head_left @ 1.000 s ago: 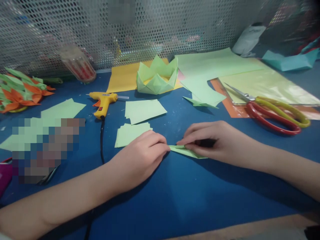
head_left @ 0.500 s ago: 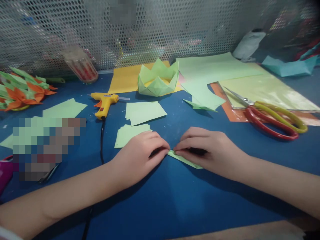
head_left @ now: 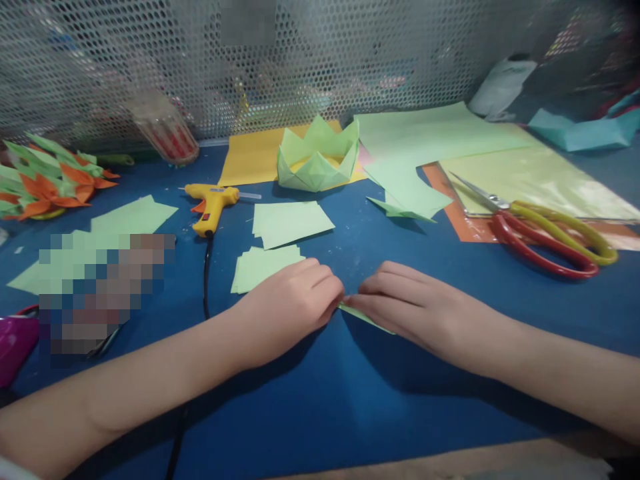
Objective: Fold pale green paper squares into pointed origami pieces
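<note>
A narrow folded piece of light green paper (head_left: 369,319) lies low over the blue table, largely covered by my fingers. My left hand (head_left: 300,297) is closed at the paper's left end, fingers curled together. My right hand (head_left: 415,303) pinches the same strip near that end, its other fingers bent over it. Beyond my left hand are small stacks of green paper pieces, one nearer (head_left: 250,267) and one farther (head_left: 293,223). A green folded-paper ring with pointed tips (head_left: 316,170) stands farther back.
A yellow glue gun (head_left: 213,203) with a black cord (head_left: 206,280) lies left of centre. Scissors with red and yellow handles (head_left: 545,233) rest at right, partly on a packet of paper (head_left: 545,180). Orange-green paper flowers (head_left: 55,180) sit far left. Perforated metal (head_left: 325,60) walls the back.
My left fingers have curled in more tightly at the paper's end. My right hand has shifted slightly, and less of the green strip shows. The view has moved a little.
</note>
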A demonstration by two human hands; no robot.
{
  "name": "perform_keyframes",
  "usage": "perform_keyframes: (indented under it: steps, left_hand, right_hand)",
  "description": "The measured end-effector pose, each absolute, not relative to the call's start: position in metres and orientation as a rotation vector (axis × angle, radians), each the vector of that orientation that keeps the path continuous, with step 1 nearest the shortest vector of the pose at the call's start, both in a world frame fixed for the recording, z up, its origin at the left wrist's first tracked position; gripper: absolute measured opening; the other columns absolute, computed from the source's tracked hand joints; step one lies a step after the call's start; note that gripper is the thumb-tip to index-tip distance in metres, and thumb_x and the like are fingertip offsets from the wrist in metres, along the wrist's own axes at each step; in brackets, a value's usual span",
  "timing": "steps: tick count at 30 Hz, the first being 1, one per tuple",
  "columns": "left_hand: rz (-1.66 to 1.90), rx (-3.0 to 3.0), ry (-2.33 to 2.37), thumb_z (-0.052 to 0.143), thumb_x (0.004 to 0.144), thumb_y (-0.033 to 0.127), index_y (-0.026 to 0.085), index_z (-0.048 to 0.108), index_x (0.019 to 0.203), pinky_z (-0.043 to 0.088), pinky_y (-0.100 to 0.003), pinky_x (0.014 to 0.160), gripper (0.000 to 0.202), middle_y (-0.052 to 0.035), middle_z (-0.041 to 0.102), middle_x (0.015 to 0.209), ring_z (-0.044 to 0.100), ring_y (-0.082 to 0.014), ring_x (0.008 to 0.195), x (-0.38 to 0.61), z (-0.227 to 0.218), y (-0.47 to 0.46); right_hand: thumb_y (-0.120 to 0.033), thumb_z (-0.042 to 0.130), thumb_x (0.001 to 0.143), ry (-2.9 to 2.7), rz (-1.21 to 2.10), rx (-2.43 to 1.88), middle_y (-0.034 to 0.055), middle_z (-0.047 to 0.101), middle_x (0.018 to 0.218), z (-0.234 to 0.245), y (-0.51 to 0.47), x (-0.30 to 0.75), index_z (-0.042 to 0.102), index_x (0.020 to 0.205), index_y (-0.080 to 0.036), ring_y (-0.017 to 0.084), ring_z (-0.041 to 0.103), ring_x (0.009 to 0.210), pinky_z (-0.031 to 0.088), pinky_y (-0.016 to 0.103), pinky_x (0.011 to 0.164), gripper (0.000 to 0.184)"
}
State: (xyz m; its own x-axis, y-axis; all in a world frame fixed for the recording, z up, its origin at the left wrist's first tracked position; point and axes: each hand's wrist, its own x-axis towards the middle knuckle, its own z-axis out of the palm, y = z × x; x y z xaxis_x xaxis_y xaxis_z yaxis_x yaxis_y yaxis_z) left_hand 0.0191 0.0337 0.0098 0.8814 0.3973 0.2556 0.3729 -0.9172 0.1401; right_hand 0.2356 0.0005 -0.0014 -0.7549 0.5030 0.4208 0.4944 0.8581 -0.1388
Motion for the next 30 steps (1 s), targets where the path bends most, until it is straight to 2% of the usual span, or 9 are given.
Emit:
perform_keyframes:
  steps: [4,7,14,20,21,23,25,30]
  left_hand:
    - [0.397,3.132,0.439,0.037,0.094,0.003,0.009,0.063,0.080,0.046,-0.031,0.070,0.030,-0.0088,0.062,0.078,0.054,-0.0198,0.073,0.018,0.013,0.036]
    - [0.366,3.239,0.303,0.036,0.093,0.000,0.011,0.063,0.077,0.045,-0.030,0.067,0.034,-0.0073,0.062,0.074,0.053,-0.0199,0.070,0.018,0.018,0.038]
    - [0.339,3.365,0.223,0.049,0.090,0.004,0.012,0.064,0.072,0.039,-0.032,0.061,0.025,-0.0061,0.062,0.077,0.053,-0.0209,0.074,0.011,0.027,0.039]
    - [0.190,3.439,0.642,0.058,0.084,0.010,0.011,0.071,0.086,0.036,-0.031,0.051,0.013,-0.0048,0.060,0.074,0.052,-0.0202,0.066,0.011,0.025,0.008]
    - [0.152,3.433,0.709,0.058,0.083,0.009,0.009,0.072,0.089,0.036,-0.030,0.049,0.016,-0.0055,0.059,0.073,0.052,-0.0204,0.064,0.012,0.023,0.000]
    - [0.148,3.444,0.822,0.053,0.080,0.002,0.006,0.070,0.103,0.038,-0.030,0.048,0.030,-0.0105,0.065,0.087,0.055,-0.0204,0.065,0.014,0.018,-0.014]
    - [0.150,3.428,0.880,0.048,0.078,-0.001,0.006,0.071,0.103,0.040,-0.029,0.047,0.034,-0.0127,0.066,0.090,0.057,-0.0208,0.066,0.015,0.014,-0.023]
    - [0.240,3.396,0.980,0.038,0.075,-0.008,0.001,0.069,0.106,0.043,-0.025,0.043,0.046,-0.0129,0.069,0.086,0.058,-0.0175,0.058,0.016,0.013,-0.026]
  right_hand:
    - [-0.007,0.036,0.098,-2.633,-0.093,-0.717,0.0100,0.062,0.078,0.004,-0.002,0.234,0.067,0.096,-0.007,0.018,0.051,0.077,0.047,0.030,0.069,0.031]
    - [-0.008,0.033,0.099,-2.675,-0.201,-0.687,0.0104,0.061,0.076,0.008,-0.004,0.233,0.068,0.090,-0.006,0.019,0.051,0.075,0.045,0.031,0.065,0.036]
    - [-0.010,0.040,0.098,-2.650,-0.270,-0.787,0.0051,0.052,0.069,0.004,-0.012,0.230,0.065,0.076,-0.009,0.016,0.042,0.067,0.037,0.030,0.060,0.033]
    - [-0.008,0.037,0.098,-2.635,-0.300,-0.805,0.0046,0.052,0.067,0.007,-0.017,0.231,0.066,0.081,-0.007,0.016,0.042,0.063,0.040,0.030,0.058,0.034]
    - [-0.007,0.036,0.098,-2.643,-0.310,-0.796,0.0051,0.053,0.067,0.008,-0.017,0.231,0.067,0.084,-0.006,0.016,0.043,0.063,0.041,0.030,0.059,0.034]
    - [-0.007,0.035,0.098,-2.663,-0.302,-0.786,0.0066,0.056,0.069,0.009,-0.018,0.233,0.068,0.091,-0.005,0.017,0.046,0.065,0.045,0.030,0.061,0.034]
    - [-0.007,0.036,0.097,-2.662,-0.250,-0.805,0.0088,0.058,0.073,0.008,-0.018,0.235,0.068,0.098,-0.003,0.018,0.050,0.070,0.047,0.030,0.065,0.032]
    - [-0.008,0.043,0.095,-2.639,-0.137,-0.883,0.0105,0.062,0.082,0.006,-0.016,0.236,0.068,0.087,-0.008,0.019,0.054,0.078,0.049,0.031,0.069,0.026]
